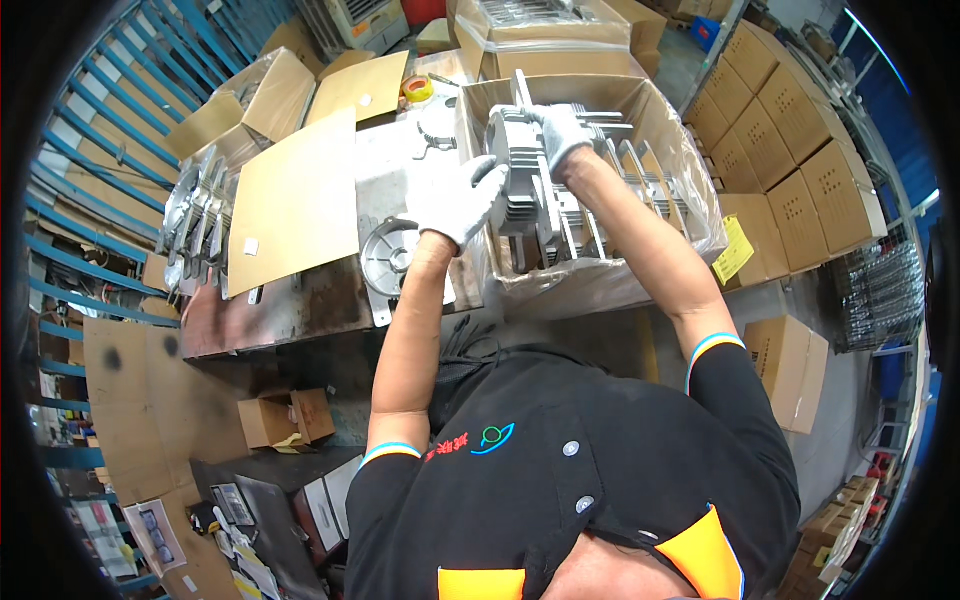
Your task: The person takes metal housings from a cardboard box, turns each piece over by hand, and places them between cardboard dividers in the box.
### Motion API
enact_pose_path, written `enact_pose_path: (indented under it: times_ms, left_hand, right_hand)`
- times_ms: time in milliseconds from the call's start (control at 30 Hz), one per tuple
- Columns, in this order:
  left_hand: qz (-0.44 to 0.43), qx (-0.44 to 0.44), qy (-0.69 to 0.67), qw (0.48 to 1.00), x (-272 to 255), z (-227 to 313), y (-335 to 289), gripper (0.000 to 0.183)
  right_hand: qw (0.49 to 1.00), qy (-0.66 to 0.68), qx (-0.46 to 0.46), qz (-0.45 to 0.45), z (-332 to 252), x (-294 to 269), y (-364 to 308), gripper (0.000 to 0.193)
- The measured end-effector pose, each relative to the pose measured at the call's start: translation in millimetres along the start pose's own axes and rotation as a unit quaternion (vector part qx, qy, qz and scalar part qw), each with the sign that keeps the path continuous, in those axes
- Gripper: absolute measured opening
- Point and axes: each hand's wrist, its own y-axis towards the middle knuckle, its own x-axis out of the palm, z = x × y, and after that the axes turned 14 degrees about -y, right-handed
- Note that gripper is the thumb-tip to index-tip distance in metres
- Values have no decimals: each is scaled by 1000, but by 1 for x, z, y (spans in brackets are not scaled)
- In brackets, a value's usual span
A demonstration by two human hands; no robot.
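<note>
A grey finned metal casting point(517, 160) stands on edge at the left side of an open cardboard box point(672, 108) lined with clear plastic. My right hand point(563, 138), in a white glove, grips the casting near its top. Against the casting's left side, at the box's near left edge, my gloved left hand point(463, 203) is closed on it; some of its fingertips are hidden. More finned castings fill the box to the right, with cardboard dividers between them. On the table just left of my left wrist lies a round grey metal cover point(386, 255).
Flat cardboard sheets point(300, 205) lie across the table's left half. Several metal parts point(197, 210) are stacked at its left end. A roll of yellow tape point(417, 89) and a small black-and-metal piece point(436, 140) sit farther back. Stacked cartons point(800, 135) stand at right.
</note>
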Motion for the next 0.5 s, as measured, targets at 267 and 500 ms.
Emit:
enact_pose_path:
  times_ms: [267, 500]
  left_hand:
    - [-23, -89, 98, 991, 14, 20, -9, 40]
    - [26, -42, 177, 983, 29, 7, 1, 34]
  right_hand:
    - [998, -25, 59, 11, 68, -19, 6, 24]
    - [590, -792, -158, 19, 86, -29, 19, 34]
